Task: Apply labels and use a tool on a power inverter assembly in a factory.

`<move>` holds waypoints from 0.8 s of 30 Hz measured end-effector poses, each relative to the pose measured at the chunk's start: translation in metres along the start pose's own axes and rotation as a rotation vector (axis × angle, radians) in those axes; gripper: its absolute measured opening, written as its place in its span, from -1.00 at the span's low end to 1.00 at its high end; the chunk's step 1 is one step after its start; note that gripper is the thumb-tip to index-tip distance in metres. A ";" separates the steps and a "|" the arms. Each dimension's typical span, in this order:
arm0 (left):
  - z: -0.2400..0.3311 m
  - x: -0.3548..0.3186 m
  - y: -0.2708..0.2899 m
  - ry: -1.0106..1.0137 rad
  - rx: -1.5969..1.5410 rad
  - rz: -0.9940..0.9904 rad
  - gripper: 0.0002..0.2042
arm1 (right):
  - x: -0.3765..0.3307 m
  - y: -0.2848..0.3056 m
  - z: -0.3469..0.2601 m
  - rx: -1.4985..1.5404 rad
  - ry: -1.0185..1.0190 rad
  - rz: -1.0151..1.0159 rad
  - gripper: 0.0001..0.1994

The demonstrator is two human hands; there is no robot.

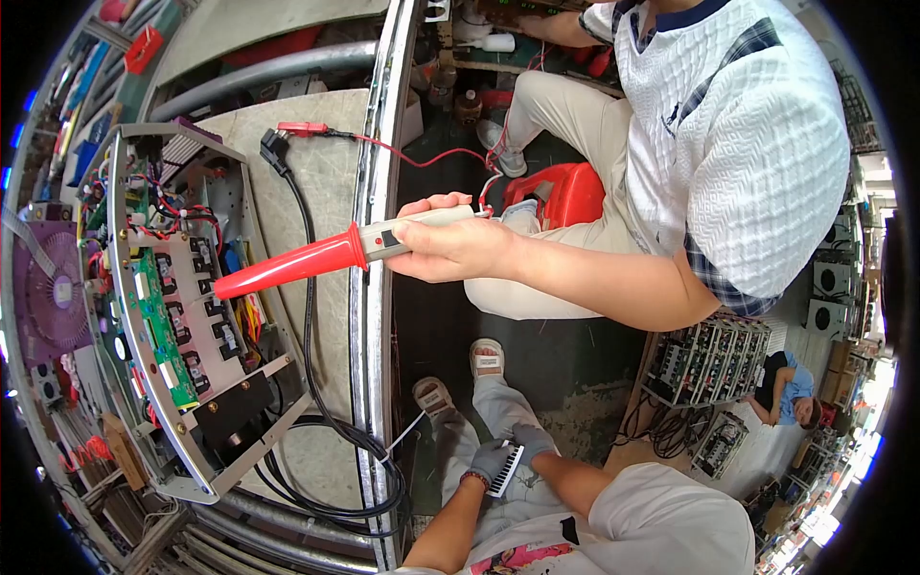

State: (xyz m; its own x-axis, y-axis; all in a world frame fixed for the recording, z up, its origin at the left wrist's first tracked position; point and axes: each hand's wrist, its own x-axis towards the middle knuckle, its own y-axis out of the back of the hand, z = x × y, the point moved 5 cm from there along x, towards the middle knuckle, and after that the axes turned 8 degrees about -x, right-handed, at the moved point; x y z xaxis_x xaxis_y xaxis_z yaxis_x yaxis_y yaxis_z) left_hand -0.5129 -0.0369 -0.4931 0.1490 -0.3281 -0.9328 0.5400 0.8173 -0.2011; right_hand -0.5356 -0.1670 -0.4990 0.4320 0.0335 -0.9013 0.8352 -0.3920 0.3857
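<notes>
Low in the view, over my lap, my left hand [492,461] in a grey glove is closed on a white strip with a row of black slots [507,471]. My right hand [534,440], gloved in grey too, is closed at the strip's upper end; its fingertips are partly hidden. A co-worker's hand [450,244] grips a test probe with a long red cone [287,266] and a grey handle. The cone's tip points into an opened metal chassis [196,474], over or against its parts; I cannot tell if it touches.
The chassis, with a green circuit board [165,331], sits on a metal-edged bench [331,125] at left. A black power cable [309,297] coils over the bench edge. A red clip [302,128] is at its plug. Stacked units [709,359] and another person [793,395] are at right.
</notes>
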 end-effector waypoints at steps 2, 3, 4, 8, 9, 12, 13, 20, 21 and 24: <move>0.004 -0.003 0.001 -0.008 0.047 0.011 -0.67 | 0.001 -0.003 0.001 0.019 0.000 -0.007 -0.47; 0.006 -0.005 0.001 -0.025 0.036 0.011 -0.67 | 0.002 -0.004 0.001 0.012 0.004 0.004 -0.48; 0.007 -0.006 0.002 -0.011 0.056 0.021 -0.67 | 0.003 -0.005 0.001 0.003 0.002 0.008 -0.48; 0.010 -0.007 0.002 -0.020 0.032 0.045 -0.70 | 0.006 -0.010 0.003 0.036 -0.016 0.020 -0.49; 0.011 -0.007 0.002 -0.043 0.012 0.049 -0.70 | 0.007 -0.011 0.003 0.024 -0.023 0.014 -0.49; 0.011 -0.008 0.003 -0.082 0.076 0.068 -0.66 | 0.008 -0.013 0.004 0.011 -0.039 0.024 -0.51; 0.010 -0.008 0.002 -0.083 0.101 0.067 -0.64 | 0.007 -0.014 0.004 0.009 -0.054 0.020 -0.52; 0.013 -0.009 0.010 -0.111 0.235 0.186 -0.59 | 0.002 -0.005 -0.005 0.036 -0.014 0.059 -0.57; 0.011 -0.009 0.012 -0.052 0.266 0.169 -0.59 | 0.001 -0.002 -0.003 0.047 -0.072 0.044 -0.58; 0.011 -0.009 0.019 -0.042 0.256 0.204 -0.60 | -0.002 0.004 -0.005 0.054 -0.130 0.024 -0.61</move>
State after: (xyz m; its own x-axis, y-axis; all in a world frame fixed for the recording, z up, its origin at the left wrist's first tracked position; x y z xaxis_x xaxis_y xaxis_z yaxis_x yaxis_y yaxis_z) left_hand -0.4950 -0.0232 -0.4855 0.3071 -0.1936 -0.9318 0.6853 0.7244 0.0753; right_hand -0.5314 -0.1642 -0.4946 0.4011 -0.0951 -0.9111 0.8039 -0.4404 0.3998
